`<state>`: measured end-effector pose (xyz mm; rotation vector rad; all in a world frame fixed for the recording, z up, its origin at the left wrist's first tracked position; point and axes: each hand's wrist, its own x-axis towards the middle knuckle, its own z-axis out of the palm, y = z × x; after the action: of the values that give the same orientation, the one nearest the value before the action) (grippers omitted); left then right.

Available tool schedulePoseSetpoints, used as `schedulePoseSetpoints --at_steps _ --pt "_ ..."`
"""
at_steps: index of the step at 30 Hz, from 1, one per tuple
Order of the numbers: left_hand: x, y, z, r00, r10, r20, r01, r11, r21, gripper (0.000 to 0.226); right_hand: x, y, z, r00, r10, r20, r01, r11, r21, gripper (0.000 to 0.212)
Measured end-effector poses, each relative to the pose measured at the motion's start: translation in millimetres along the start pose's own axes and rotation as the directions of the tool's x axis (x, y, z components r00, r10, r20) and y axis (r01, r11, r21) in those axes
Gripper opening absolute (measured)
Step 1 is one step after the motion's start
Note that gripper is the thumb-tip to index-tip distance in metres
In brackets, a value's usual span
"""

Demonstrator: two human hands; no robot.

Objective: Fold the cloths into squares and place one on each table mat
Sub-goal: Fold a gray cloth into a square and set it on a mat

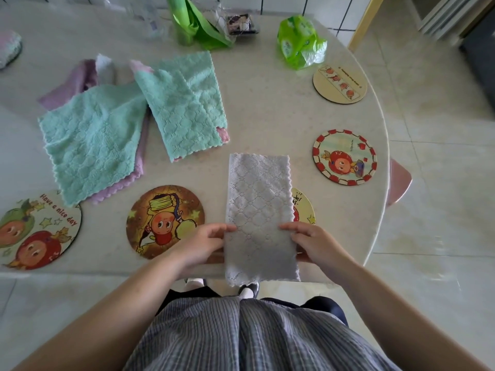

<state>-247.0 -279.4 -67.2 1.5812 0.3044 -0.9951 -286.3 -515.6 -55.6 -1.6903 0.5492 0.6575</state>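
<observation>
You have a pale grey quilted cloth (259, 210), mint green cloths (91, 140) over lilac, and cartoon-fruit table mats (344, 157).

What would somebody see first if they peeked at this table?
Probably the long grey cloth in the middle, held at its near end by the left hand and right hand. Next, the cartoon table mats along the edge, and the mint-green cloths piled behind.

floor: pale glossy square tiles (428, 236) — daylight sheen | furniture: rounded beige speckled stone table (267, 103); pink stool seat (400, 183) tucked under its right edge | wall: white tiles, dark grout (281, 4) — far side
</observation>
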Motion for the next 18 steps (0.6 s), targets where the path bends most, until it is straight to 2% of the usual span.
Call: schedulePoseSetpoints --at_steps 4,7,10,13,15,18 --pt "3 -5 -2 0.997 -0.057 -0.053 0.059 0.997 0.040 0.041 -1 3 0 0.995 0.099 0.002 -0.099 0.995 0.013 0.048" --pt "2 -2 -2 0.993 -0.056 -0.102 0.062 0.996 0.060 0.029 -1 8 1 0.996 0.090 0.016 -0.089 0.995 -0.039 0.049" --pt "4 9 -2 0.987 -0.022 -0.160 0.022 1.000 0.001 0.016 2 0 -3 0.999 0.021 -0.027 -0.022 0.999 -0.035 0.039" --pt "15 26 -6 0.970 0.030 -0.243 -0.026 0.999 0.020 0.021 11 -17 -9 0.995 -0.018 -0.098 0.020 0.999 0.026 0.032" --pt "23 39 -8 0.963 0.065 -0.261 -0.059 0.998 0.028 0.015 20 -31 -14 0.992 -0.011 -0.129 0.015 0.999 0.030 0.029" --pt "36 54 -10 0.961 0.104 -0.257 -0.099 0.995 0.030 0.024 37 -46 -18 0.987 0.045 -0.156 -0.044 0.999 0.007 0.018"
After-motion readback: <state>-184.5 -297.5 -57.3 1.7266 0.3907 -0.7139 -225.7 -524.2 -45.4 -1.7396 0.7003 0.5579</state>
